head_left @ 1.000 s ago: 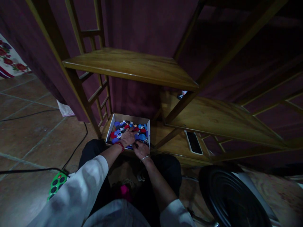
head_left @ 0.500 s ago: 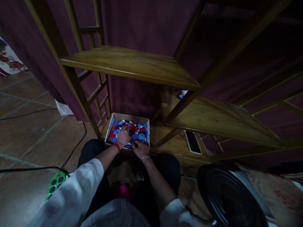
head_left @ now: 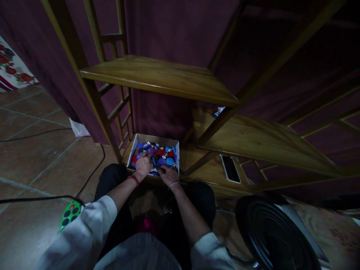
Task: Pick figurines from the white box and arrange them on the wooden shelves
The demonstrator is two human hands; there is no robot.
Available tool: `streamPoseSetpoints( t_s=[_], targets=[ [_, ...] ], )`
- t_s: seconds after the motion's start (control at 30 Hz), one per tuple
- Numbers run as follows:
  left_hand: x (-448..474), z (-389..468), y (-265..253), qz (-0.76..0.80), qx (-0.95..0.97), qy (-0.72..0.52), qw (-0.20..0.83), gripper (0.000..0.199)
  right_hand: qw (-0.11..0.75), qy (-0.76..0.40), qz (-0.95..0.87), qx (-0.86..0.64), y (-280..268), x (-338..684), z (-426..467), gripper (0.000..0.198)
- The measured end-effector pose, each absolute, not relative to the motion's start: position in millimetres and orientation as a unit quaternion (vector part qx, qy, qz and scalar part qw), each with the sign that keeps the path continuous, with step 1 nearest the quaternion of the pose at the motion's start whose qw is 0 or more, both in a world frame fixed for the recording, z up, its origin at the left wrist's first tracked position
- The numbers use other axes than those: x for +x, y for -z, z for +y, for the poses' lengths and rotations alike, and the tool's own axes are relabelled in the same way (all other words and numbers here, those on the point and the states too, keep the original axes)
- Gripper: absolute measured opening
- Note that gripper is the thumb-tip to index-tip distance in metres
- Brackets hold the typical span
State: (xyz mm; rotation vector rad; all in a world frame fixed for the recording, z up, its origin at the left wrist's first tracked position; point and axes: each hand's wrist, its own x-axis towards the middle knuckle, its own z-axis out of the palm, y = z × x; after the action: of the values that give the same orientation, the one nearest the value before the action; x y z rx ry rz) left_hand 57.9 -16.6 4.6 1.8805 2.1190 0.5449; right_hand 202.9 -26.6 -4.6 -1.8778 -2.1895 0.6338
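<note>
A shallow white cardboard box (head_left: 131,153) sits on the lowest wooden shelf, full of small flat pieces (head_left: 170,161) in blue, purple, red and black, some with cartoon-like figures. My left hand (head_left: 143,164), with a red bead bracelet at the wrist, reaches over the box's near left part. Its fingers are bent together among the pieces, and what they pinch is hidden. Wearing a silver bangle, my right hand (head_left: 169,175) lies over the near right edge. Its fingers are curled in around something dark, too small to name.
A wooden shelf board (head_left: 157,75) juts out above the box. On the lower shelf to the right lies a phone (head_left: 230,168) with a white edge. A round black stool seat (head_left: 274,232) stands at lower right, and a green power strip (head_left: 70,214) with cables at left.
My left hand has drawn back slightly toward me and left in the box, uncovering more pieces. The right hand stays near the same corner. The whole view has shifted a little.
</note>
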Motion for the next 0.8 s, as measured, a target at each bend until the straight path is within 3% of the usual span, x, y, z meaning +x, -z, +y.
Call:
streamPoseSetpoints(
  t_s=[0.47, 0.8],
  targets=[
    [52.2, -42.3, -1.1, 0.662, 0.707, -0.221, 0.112, 0.046, 0.092, -0.228, -0.728, -0.640, 4.2, 202.2, -24.6, 0.028],
    [57.7, -57.5, -0.5, 0.645, 0.722, -0.235, 0.093, 0.034, 0.107, -0.226, -0.733, -0.632, 8.6, 203.6, -24.6, 0.027]
  ],
)
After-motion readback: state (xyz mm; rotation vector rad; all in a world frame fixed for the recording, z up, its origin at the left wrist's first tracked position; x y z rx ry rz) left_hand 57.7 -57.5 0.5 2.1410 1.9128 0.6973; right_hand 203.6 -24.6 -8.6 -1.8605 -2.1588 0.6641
